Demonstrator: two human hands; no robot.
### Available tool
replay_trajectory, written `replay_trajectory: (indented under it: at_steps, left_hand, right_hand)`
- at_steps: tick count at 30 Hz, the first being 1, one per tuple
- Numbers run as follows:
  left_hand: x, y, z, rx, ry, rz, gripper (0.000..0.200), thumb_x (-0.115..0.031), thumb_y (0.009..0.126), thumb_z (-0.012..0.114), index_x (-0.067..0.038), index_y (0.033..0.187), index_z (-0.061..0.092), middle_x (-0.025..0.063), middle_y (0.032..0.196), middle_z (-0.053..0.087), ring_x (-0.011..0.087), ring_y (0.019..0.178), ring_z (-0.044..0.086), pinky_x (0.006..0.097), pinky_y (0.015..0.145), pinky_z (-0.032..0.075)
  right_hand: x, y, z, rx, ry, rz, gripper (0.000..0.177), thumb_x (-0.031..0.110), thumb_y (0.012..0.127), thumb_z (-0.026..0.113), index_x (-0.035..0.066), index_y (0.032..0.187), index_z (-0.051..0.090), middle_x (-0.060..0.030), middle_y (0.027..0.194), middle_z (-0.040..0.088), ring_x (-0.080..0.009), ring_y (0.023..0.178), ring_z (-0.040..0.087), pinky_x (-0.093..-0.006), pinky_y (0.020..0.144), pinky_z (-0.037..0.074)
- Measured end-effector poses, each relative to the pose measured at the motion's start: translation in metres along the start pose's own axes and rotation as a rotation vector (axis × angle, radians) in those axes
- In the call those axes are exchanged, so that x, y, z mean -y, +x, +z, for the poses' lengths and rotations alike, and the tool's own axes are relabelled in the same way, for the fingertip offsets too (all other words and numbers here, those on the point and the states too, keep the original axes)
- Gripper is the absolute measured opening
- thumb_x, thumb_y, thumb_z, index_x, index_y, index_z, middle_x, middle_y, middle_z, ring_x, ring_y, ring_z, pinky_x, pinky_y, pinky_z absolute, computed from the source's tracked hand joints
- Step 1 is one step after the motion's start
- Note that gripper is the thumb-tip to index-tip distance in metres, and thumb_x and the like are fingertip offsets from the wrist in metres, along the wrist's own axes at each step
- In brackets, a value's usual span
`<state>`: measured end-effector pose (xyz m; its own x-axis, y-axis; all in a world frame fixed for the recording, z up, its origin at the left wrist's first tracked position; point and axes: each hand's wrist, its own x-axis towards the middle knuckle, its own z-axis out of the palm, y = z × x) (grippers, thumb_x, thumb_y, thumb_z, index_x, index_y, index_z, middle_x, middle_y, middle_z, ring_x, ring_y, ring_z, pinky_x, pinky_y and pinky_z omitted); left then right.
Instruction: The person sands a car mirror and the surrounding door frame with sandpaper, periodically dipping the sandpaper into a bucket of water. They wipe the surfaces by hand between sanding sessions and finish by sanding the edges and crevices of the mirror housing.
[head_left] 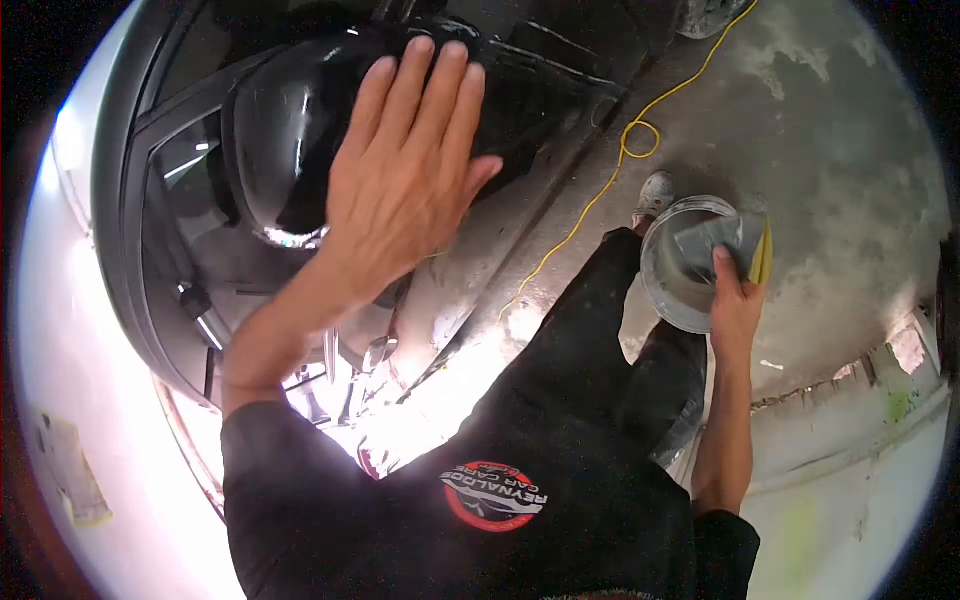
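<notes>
Head view: one hand flat, one hand full

The left hand point(408, 165) is spread over a shiny black part point(280, 130) of a dark car, at the upper left of the frame. It grasps nothing. Its fingers point up and its palm faces down, maybe so that a lot of skin can meet the curved top. It looks like it rests there, but I can't see under the palm.

The right hand point(737, 305), right of the middle, pinches a grey sheet point(705, 238) with a yellow piece point(765, 255) beside it. The thumb lies on top, likely to stop the sheet slipping. Both are over a round bucket point(654, 270), perhaps so drips fall inside. I can't tell what holds the bucket up.

A shoe point(657, 188) shows just past its rim. A yellow cord point(623, 148) with one loop lies on the floor point(830, 130).
</notes>
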<state>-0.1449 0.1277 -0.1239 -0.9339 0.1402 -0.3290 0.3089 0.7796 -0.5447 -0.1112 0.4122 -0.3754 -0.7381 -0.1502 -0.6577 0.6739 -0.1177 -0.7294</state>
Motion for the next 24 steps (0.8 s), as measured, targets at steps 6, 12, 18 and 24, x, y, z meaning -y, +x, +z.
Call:
replay_trajectory:
  at_steps: [6, 12, 18, 24]
  left_hand:
    - [-0.023, 0.031, 0.030, 0.093, 0.387, -0.178, 0.075, -0.047, 0.098, 0.059, 0.011, 0.143, 0.048, 0.0320, 0.145, 0.051, 0.0469, 0.143, 0.041, 0.0502, 0.124, 0.020]
    - [-0.031, 0.008, 0.056, 0.004, 0.497, -0.072, 0.078, -0.051, 0.098, 0.056, 0.011, 0.145, 0.047, 0.0299, 0.147, 0.050, 0.0443, 0.145, 0.039, 0.0502, 0.125, 0.020]
    - [-0.030, -0.060, 0.088, 0.126, 0.354, -0.061, 0.077, -0.054, 0.102, 0.050, 0.000, 0.155, 0.038, 0.0157, 0.166, 0.031, 0.0325, 0.155, 0.026, 0.0491, 0.125, 0.024]
    - [-0.039, -0.106, 0.104, 0.096, 0.179, -0.085, 0.078, -0.055, 0.101, 0.054, 0.000, 0.154, 0.040, 0.0169, 0.163, 0.036, 0.0358, 0.154, 0.029, 0.0512, 0.124, 0.026]
  right_hand:
    - [-0.057, -0.034, -0.081, -0.004, -0.103, 0.030, 0.050, 0.024, 0.100, 0.069, -0.001, 0.141, 0.056, -0.0094, 0.129, 0.065, -0.0168, 0.116, 0.059, -0.0301, 0.102, 0.044]
    - [-0.126, -0.018, -0.117, 0.113, -0.300, -0.098, 0.035, 0.018, 0.103, 0.065, -0.005, 0.129, 0.062, -0.0137, 0.113, 0.069, -0.0208, 0.102, 0.061, -0.0339, 0.092, 0.047]
    - [-0.221, 0.007, -0.125, 0.113, -0.501, 0.019, 0.035, 0.019, 0.101, 0.065, -0.008, 0.123, 0.064, -0.0219, 0.105, 0.072, -0.0278, 0.096, 0.067, -0.0387, 0.089, 0.050]
    - [-0.365, 0.089, -0.125, -0.044, -0.731, -0.032, 0.034, 0.018, 0.094, 0.063, -0.013, 0.109, 0.064, -0.0280, 0.093, 0.070, -0.0364, 0.085, 0.068, -0.0452, 0.082, 0.050]
